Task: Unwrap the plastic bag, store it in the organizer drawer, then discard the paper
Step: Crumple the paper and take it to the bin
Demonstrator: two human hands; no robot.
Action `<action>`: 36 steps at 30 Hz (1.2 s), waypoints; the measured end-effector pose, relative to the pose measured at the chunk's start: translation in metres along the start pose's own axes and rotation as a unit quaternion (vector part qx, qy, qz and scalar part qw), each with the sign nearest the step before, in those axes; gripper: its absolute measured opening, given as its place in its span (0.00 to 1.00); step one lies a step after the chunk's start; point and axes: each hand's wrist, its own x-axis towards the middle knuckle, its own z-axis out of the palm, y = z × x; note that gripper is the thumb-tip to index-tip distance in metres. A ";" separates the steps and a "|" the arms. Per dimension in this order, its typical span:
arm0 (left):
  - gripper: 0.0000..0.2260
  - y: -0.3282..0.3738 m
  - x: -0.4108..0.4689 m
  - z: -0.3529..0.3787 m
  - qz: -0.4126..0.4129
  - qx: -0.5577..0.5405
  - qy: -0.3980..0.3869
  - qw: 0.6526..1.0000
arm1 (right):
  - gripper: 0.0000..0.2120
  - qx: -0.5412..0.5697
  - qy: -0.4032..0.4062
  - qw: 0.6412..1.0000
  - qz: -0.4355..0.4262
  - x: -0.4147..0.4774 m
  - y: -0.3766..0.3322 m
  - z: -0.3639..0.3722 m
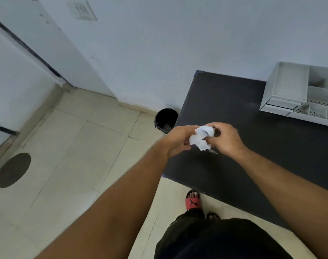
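While both arms reach out over the near left corner of the black table [234,101], the left hand [178,140] and right hand [227,138] close their fingers on a crumpled white paper [202,137] held between them. At the table's far right edge sits the white organizer [288,86], and a black bin [166,120] stands on the floor just beside the table's left edge.

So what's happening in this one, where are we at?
A person stands at the corner of a black table, holding a crumpled white paper between the left hand and the right hand. Both hands grip it above the table's edge. A black bin sits on the floor just beyond, beside the table. The white organizer stands at the table's far right. No plastic bag is visible, so this looks like the paper-discarding stage.
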 end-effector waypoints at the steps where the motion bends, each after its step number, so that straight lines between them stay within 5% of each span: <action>1: 0.16 -0.004 -0.009 -0.003 -0.002 -0.033 -0.003 0.999 | 0.16 0.011 0.008 1.000 0.001 -0.005 -0.001 0.001; 6: 0.16 -0.030 -0.052 -0.004 0.037 -0.007 0.035 0.999 | 0.11 0.025 -0.023 0.999 -0.037 -0.033 -0.020 0.016; 15: 0.06 -0.068 -0.095 -0.044 0.061 -0.035 0.313 0.947 | 0.25 0.079 -0.206 0.973 -0.069 -0.068 -0.074 0.067; 24: 0.01 -0.070 -0.099 -0.144 0.064 -0.122 0.189 0.972 | 0.19 0.069 -0.147 0.985 -0.054 -0.031 -0.132 0.141; 29: 0.12 -0.065 -0.104 -0.232 0.061 -0.194 0.061 0.977 | 0.15 0.017 -0.098 0.991 -0.084 -0.012 -0.172 0.208; 36: 0.05 -0.067 -0.081 -0.320 0.024 -0.113 0.061 0.991 | 0.22 0.020 -0.109 0.993 -0.042 0.016 -0.196 0.281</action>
